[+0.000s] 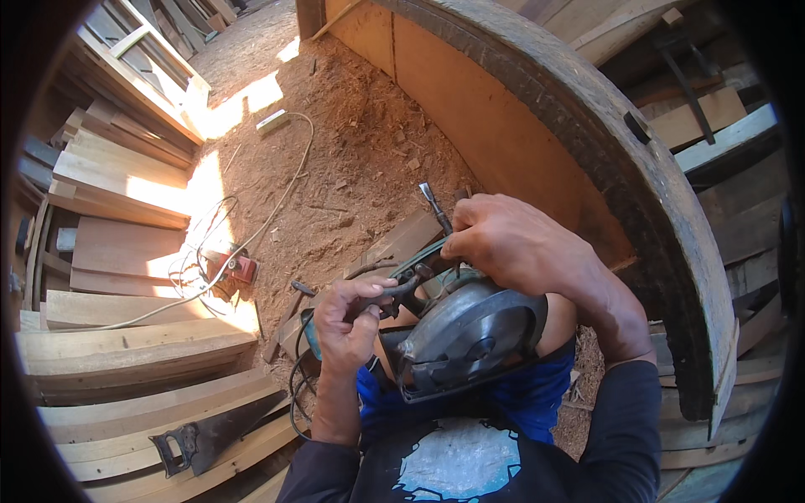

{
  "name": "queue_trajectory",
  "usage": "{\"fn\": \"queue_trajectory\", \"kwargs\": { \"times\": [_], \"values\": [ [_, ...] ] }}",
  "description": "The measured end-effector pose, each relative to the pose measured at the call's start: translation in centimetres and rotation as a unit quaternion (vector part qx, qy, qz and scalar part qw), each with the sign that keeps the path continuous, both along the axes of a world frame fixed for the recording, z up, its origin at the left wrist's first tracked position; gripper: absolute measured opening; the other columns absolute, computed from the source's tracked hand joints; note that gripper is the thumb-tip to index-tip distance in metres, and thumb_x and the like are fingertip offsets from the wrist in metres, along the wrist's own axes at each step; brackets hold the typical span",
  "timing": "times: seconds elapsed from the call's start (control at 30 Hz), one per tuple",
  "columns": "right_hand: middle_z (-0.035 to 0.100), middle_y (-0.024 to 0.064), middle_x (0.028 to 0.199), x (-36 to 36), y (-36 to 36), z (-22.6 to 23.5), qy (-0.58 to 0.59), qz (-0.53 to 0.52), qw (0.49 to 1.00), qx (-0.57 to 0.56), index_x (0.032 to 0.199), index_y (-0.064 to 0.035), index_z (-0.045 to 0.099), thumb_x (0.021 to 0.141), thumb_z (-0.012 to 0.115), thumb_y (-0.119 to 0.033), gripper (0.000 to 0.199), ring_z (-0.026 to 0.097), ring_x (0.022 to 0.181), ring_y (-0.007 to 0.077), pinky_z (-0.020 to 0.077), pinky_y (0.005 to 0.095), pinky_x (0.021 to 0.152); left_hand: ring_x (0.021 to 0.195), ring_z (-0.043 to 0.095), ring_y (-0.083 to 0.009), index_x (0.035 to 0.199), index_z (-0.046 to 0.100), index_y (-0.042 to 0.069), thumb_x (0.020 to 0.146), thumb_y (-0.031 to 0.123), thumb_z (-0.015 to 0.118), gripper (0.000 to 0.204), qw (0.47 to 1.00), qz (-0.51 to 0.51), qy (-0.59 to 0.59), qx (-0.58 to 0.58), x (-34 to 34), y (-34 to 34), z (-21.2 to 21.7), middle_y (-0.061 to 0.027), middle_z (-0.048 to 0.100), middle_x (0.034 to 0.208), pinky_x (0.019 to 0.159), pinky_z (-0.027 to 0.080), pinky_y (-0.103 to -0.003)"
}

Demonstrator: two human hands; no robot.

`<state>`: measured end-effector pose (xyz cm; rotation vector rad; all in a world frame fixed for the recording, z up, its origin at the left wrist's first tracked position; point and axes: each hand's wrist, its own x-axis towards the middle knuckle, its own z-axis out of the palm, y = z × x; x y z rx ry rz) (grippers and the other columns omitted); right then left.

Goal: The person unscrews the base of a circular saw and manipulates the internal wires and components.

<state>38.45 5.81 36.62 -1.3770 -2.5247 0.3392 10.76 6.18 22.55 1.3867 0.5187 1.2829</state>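
Note:
A circular saw (474,335) with a round metal blade guard rests across my lap. My left hand (350,318) is closed at the saw's left side, thumb and fingers pinched around a small dark piece that I cannot make out. Over the top of the saw, my right hand (507,239) bends down with its fingertips pressed together. A thin green strip (417,258) runs from near my left fingers into the right fingertips. Just beyond them a dark rod with a flat, shiny metal tip (432,201) sticks up; whether the right hand touches it is hidden.
A large curved wooden panel (671,243) rises close at my right. Stacked boards (126,335) line the left, with a handsaw (214,432) on top. A red tool (241,268), cords and a white power strip (272,122) lie on the sawdust-covered floor (352,151).

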Motion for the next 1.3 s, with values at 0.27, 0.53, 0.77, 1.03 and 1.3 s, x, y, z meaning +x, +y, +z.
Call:
{"fn": "queue_trajectory", "kwargs": {
  "times": [0.27, 0.53, 0.77, 1.03, 1.3],
  "values": [
    [0.069, 0.0135, 0.089, -1.7, 0.7, 2.3, -0.09, -0.035, 0.995, -0.035, 0.093, -0.0079, 0.082, 0.083, 0.074, -0.021, 0.018, 0.069, 0.091, 0.035, 0.0515, 0.0469, 0.075, 0.117, 0.071, -0.0228, 0.118, 0.061, 0.001, 0.086, -0.018, 0.048, 0.039, 1.0, -0.016, -0.016, -0.005, 0.3, 0.4, -0.1, -0.0223, 0.071, 0.126, 0.101, 0.059, -0.035],
    [0.071, 0.0223, 0.074, -4.4, 0.1, 3.2, -0.176, -0.031, 0.983, -0.03, 0.073, -0.0027, 0.076, 0.076, 0.069, -0.012, 0.012, 0.073, 0.076, 0.0417, 0.0549, 0.0495, 0.068, 0.119, 0.07, -0.0237, 0.12, 0.061, 0.002, 0.086, -0.019, 0.048, 0.042, 1.0, -0.015, -0.011, 0.0, -0.1, -0.1, 0.1, -0.0222, 0.07, 0.126, 0.102, 0.059, -0.036],
    [0.068, 0.0211, 0.07, -4.2, -0.1, 2.7, -0.149, -0.017, 0.988, -0.022, 0.067, -0.0018, 0.072, 0.072, 0.068, -0.011, 0.01, 0.071, 0.074, 0.0433, 0.0531, 0.0501, 0.064, 0.112, 0.07, -0.0216, 0.117, 0.062, 0.003, 0.085, -0.019, 0.047, 0.041, 0.998, -0.045, -0.048, 0.0, 0.1, -0.5, 0.0, -0.0216, 0.07, 0.125, 0.099, 0.056, -0.034],
    [0.07, 0.0167, 0.08, -4.4, -1.4, 3.2, -0.226, -0.055, 0.972, -0.015, 0.084, -0.0079, 0.076, 0.079, 0.069, -0.015, 0.011, 0.072, 0.087, 0.0402, 0.0543, 0.05, 0.073, 0.114, 0.065, -0.0173, 0.12, 0.061, 0.003, 0.086, -0.016, 0.05, 0.04, 0.997, -0.06, -0.016, 0.051, 0.2, -0.7, 0.9, -0.0197, 0.065, 0.128, 0.097, 0.054, -0.032],
    [0.073, 0.0158, 0.088, -3.3, 0.4, 2.6, -0.237, -0.066, 0.964, -0.106, 0.091, -0.0087, 0.076, 0.086, 0.068, -0.02, 0.015, 0.073, 0.095, 0.0399, 0.0565, 0.0511, 0.078, 0.114, 0.064, -0.0162, 0.123, 0.06, 0.001, 0.09, -0.016, 0.055, 0.038, 0.999, -0.033, -0.002, 0.03, 1.1, -0.8, 1.2, -0.017, 0.063, 0.128, 0.096, 0.053, -0.031]
  ]
}}
